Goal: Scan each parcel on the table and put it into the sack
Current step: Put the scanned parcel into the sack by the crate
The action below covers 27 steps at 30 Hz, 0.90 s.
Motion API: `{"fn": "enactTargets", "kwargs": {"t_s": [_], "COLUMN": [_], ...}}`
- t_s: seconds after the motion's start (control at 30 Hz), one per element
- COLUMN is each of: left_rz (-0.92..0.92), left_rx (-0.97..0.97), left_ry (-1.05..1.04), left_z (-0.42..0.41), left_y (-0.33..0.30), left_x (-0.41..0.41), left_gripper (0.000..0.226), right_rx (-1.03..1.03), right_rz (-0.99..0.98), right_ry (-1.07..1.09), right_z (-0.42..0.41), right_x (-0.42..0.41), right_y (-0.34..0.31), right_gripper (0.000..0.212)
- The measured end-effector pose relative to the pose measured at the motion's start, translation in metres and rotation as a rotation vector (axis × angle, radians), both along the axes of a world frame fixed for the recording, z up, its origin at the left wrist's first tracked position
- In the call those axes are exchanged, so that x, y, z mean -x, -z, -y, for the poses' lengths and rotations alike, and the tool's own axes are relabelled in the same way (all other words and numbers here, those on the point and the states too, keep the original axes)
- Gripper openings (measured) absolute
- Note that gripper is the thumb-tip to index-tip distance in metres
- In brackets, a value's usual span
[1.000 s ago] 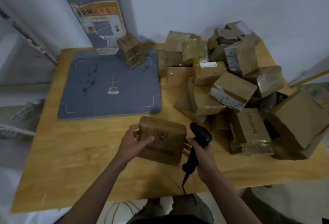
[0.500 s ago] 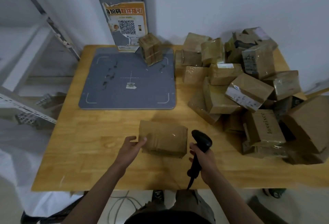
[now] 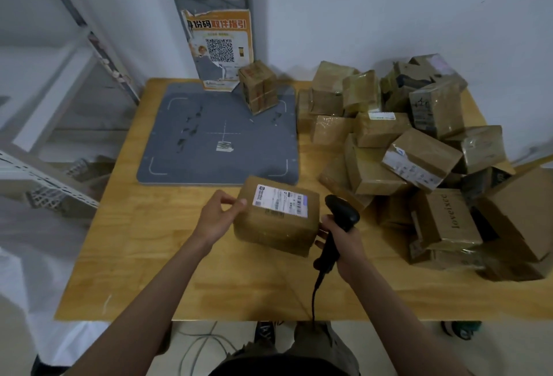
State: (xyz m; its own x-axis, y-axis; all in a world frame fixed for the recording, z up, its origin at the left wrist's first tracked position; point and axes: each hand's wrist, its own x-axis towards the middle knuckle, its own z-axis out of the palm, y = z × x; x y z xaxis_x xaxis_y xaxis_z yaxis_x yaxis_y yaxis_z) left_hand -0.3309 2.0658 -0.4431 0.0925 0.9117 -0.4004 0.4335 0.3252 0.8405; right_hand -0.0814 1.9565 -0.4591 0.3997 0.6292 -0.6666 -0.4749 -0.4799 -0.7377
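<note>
The left hand (image 3: 217, 220) is gripping a parcel (image 3: 276, 215) just above the near tabletop (image 3: 125, 241), label upward for reading, while the right hand (image 3: 344, 244), fingers wrapped round the scanner (image 3: 339, 220), is steadying the parcel's right side.

Parcel pickup station — heaped taped cartons (image 3: 419, 148), scan mat (image 3: 221, 136), QR pickup poster (image 3: 220, 43), metal shelving (image 3: 45, 166).

Cardboard parcel (image 3: 275, 220), wooden table (image 3: 143, 241).

2 bare forearms (no sleeves), olive trousers (image 3: 326, 345)
</note>
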Motion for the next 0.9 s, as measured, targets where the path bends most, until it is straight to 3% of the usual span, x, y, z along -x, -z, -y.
{"fn": "enactTargets", "kwargs": {"t_s": [0.2,0.47,0.6,0.73,0.9], "left_rz": [-0.197,-0.314,-0.564,-0.741,-0.738], "left_rx": [-0.010,-0.008,-0.155,-0.259,-0.286], "left_ry": [0.131,0.269,0.598,0.861,0.839], "left_z": [0.038,0.061,0.050,0.033,0.024], "left_y": [0.035,0.044,0.043,0.045,0.046], "left_x": [0.008,0.014,0.008,-0.012,-0.026], "left_gripper": [0.033,0.105,0.136,0.138,0.136], "right_rx": [0.147,0.213,0.183,0.165,0.181], "right_rz": [0.109,0.246,0.312,0.540,0.883], "right_ry": [-0.068,-0.131,-0.191,-0.439,-0.938], "right_z": [0.022,0.038,0.040,0.038,0.026], "right_x": [0.021,0.021,0.013,0.000,-0.011], "right_y": [0.022,0.032,0.014,-0.011,-0.037], "right_gripper": [0.027,0.022,0.016,0.011,0.015]}}
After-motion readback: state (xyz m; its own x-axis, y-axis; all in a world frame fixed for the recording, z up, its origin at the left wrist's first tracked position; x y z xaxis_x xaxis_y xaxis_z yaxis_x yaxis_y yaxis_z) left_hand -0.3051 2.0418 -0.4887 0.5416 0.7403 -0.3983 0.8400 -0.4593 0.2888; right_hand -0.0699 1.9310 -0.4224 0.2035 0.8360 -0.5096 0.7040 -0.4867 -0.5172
